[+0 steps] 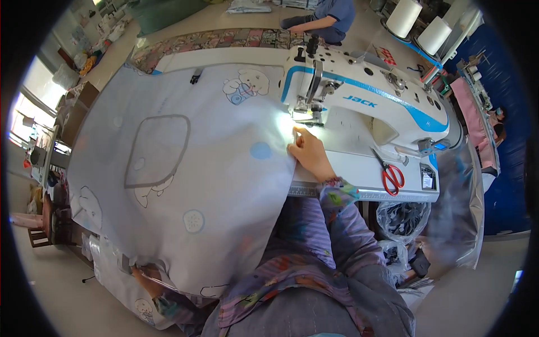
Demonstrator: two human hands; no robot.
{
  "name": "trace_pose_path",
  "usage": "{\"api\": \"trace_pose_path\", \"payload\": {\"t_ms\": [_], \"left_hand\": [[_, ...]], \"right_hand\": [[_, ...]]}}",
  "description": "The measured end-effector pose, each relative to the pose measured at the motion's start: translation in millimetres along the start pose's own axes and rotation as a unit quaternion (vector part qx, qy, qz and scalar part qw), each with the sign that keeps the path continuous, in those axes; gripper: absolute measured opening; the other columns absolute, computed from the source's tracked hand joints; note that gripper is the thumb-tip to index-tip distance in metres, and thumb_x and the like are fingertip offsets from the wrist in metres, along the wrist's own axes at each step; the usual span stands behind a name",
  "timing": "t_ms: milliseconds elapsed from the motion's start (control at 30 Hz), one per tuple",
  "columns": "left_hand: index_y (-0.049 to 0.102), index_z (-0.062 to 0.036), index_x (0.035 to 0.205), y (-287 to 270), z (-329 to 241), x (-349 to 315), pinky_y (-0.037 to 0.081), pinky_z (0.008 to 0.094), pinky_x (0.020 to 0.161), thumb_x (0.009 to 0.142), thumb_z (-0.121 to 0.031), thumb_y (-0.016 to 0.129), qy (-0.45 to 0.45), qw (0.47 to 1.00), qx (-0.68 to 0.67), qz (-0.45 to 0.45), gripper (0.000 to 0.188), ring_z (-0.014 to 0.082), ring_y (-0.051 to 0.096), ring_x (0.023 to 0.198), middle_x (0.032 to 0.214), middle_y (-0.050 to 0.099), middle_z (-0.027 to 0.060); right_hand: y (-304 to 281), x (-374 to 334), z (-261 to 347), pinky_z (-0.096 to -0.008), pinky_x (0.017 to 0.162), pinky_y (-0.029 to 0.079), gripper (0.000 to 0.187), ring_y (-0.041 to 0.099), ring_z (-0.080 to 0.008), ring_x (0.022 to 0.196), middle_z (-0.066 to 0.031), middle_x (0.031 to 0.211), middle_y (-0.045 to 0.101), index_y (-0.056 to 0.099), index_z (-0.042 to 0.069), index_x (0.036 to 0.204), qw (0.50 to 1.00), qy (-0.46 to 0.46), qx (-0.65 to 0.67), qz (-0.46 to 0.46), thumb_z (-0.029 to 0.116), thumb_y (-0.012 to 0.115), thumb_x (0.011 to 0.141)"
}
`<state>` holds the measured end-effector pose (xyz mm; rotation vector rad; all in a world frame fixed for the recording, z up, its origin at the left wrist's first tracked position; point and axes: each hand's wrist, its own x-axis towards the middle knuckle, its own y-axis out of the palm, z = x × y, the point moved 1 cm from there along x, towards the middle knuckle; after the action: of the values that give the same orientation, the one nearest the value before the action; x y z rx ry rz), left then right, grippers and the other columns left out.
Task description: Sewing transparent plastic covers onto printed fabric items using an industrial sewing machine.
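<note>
Room lies between the right fingers and scissors, the sewing machine blocking beyond.

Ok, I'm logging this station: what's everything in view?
fabric: one, pale grey, left of machine
machine: one, white-blue, centre right
scissors: one, red-handled, on machine bed
thread cones: two, white, top right
clip: one, black, on fabric
ruler: one, grey, below scissors
patterned cloth: one, multicoloured, behind fabric
bags: at least two, clear, below machine
co-workers: at least one, blue-topped, beyond machine
clutter: uncounted, mixed colours, both sides
left hand: one, patterned sleeve, fabric's near edge
right hand: one, patterned sleeve, fabric's right edge
</note>
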<state>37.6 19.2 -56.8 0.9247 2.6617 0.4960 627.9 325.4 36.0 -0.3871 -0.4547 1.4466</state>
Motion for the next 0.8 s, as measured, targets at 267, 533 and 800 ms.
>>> {"api": "trace_pose_path", "payload": {"t_ms": [267, 533, 800], "left_hand": [[0.042, 0.0046, 0.152, 96, -45, 9, 0.042, 0.0449, 0.115, 0.097, -0.020, 0.071, 0.373, 0.783, 0.495, -0.053, 0.067, 0.0396, 0.051, 0.138, 0.149, 0.051, 0.0242], [0.052, 0.0067, 0.142, 110, 3, 116, 0.049, 0.0458, 0.100, 0.100, -0.030, 0.066, 0.173, 0.720, 0.672, 0.024, 0.057, 0.0427, 0.063, 0.116, 0.129, 0.063, 0.0282], [0.053, 0.0038, 0.143, 151, -41, 118, 0.052, 0.0396, 0.098, 0.106, -0.038, 0.057, 0.113, 0.990, 0.072, 0.052, 0.056, 0.0299, 0.064, 0.117, 0.133, 0.063, 0.0159]], "right_hand": [[44, -155, 43, -0.0357, 0.099, 0.051, 0.037, 0.065, -0.0179, 0.113, -0.0087, 0.121, 0.070, 0.063, -0.001, 0.131, 0.822, 0.152, 0.501, 0.223, 0.013, 0.068, 0.098], [118, -232, 13, -0.0359, 0.085, 0.051, 0.024, 0.063, -0.0152, 0.095, -0.0048, 0.103, 0.071, 0.073, 0.005, 0.100, 0.776, 0.249, 0.197, 0.545, 0.029, 0.070, 0.100], [123, -245, 3, -0.0315, 0.089, 0.050, 0.029, 0.064, -0.0144, 0.102, -0.0074, 0.105, 0.070, 0.070, 0.002, 0.119, 0.821, 0.000, 0.255, 0.511, 0.026, 0.068, 0.101]]}}
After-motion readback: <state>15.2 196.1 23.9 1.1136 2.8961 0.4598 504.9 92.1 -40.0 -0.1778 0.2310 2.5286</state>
